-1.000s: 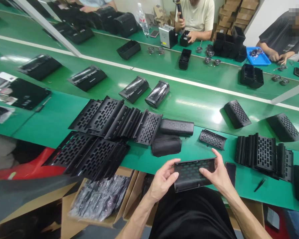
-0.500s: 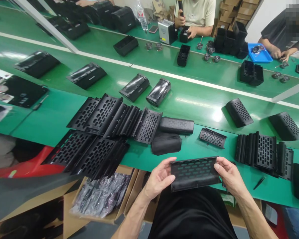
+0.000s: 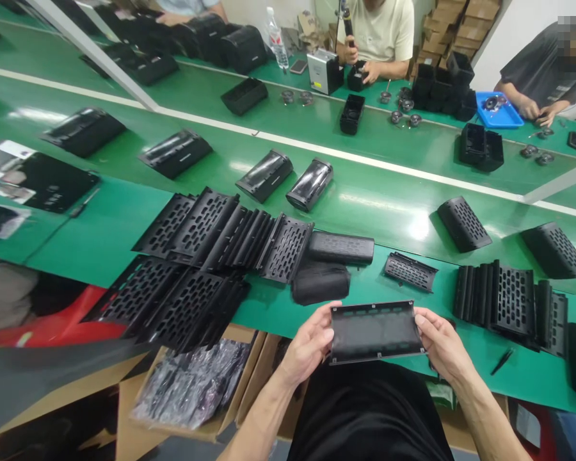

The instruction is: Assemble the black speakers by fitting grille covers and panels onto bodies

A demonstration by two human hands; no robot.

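Observation:
A black slotted panel (image 3: pixel 375 334) is held level over the near edge of the green bench, between both hands. My left hand (image 3: pixel 308 342) grips its left end, thumb on the near face. At the opposite end my right hand (image 3: pixel 439 339) pinches the edge, thumb on top. Small fastening points line the panel's long edges. Just beyond it lie a folded black cloth-like piece (image 3: pixel 320 283), a black cover (image 3: pixel 340 247) and a small slotted panel (image 3: pixel 409 271).
Stacks of slotted panels stand left (image 3: pixel 173 301) and right (image 3: pixel 513 301). Black housings (image 3: pixel 265 175) sit on the green conveyor (image 3: pixel 379 205). A black tweezer-like tool (image 3: pixel 502 362) lies at right. Open cartons (image 3: pixel 254 378) are below the bench. People work across the line.
The panel has tilted in both hands, so its inner face and edge points show more and its slots show less. The surrounding view has shifted slightly.

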